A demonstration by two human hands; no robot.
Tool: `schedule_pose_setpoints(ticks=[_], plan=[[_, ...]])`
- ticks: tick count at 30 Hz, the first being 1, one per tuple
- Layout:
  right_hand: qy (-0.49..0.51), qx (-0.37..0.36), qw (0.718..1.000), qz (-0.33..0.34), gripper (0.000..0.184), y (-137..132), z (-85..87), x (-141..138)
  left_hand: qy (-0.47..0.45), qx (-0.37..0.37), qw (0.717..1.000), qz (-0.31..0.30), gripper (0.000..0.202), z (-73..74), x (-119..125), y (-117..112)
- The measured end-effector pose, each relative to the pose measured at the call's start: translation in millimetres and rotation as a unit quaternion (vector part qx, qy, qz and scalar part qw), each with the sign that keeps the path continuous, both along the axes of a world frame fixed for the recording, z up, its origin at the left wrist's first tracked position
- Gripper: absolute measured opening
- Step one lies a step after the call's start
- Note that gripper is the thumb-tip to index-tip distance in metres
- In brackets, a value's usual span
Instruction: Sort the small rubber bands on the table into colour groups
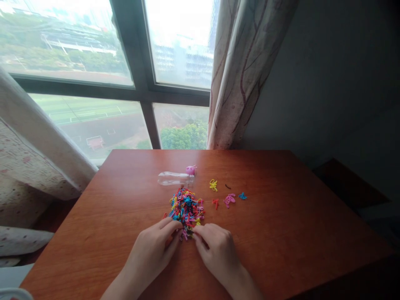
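A heap of small, many-coloured elastic bands [186,206] lies on the wooden table. At its near left edge is my left hand [158,241], thumb and fingers bent together among the bands. My right hand [215,243] meets the near right edge, its thumb and index finger closed in a pinch. Whatever is between the fingertips of either hand is too small to make out. Sorted by colour, little groups lie to the right: yellow bands [213,185], red bands [215,203], pink bands [229,200] and blue bands [242,196]. One black band [228,186] lies apart.
Behind the heap, a clear plastic bottle [175,178] lies on its side, with a pink cap [191,169] by its mouth. The brown table [281,233] reaches to a window with curtains [240,75] at the back. A white object [14,293] shows at the lower left corner.
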State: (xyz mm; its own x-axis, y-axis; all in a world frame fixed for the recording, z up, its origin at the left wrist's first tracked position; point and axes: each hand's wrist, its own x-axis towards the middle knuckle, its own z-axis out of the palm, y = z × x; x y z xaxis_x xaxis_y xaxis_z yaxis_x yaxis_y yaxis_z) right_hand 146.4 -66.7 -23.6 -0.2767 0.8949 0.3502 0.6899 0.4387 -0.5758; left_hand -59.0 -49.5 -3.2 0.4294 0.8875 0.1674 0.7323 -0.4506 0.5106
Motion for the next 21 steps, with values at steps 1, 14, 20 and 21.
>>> schedule_pose_setpoints(ticks=[1,14,20,21], plan=[[0.011,0.002,1.0,-0.003,0.017,-0.3,-0.2,1.1,-0.001,0.002,1.0,0.001,0.017,-0.3,-0.3,-0.1],[0.098,-0.001,0.991,-0.091,0.014,15.9,0.9,35.1,0.003,0.012,1.0,0.0,0.019,1.7,1.2,-0.4],[-0.004,0.01,0.982,-0.186,0.018,68.4,10.4,89.9,-0.001,0.022,1.0,-0.002,0.019,4.2,2.3,-0.8],[-0.025,0.007,0.981,-0.193,0.018,76.5,10.9,96.1,-0.001,0.022,1.0,-0.002,0.019,4.2,2.1,-1.0]])
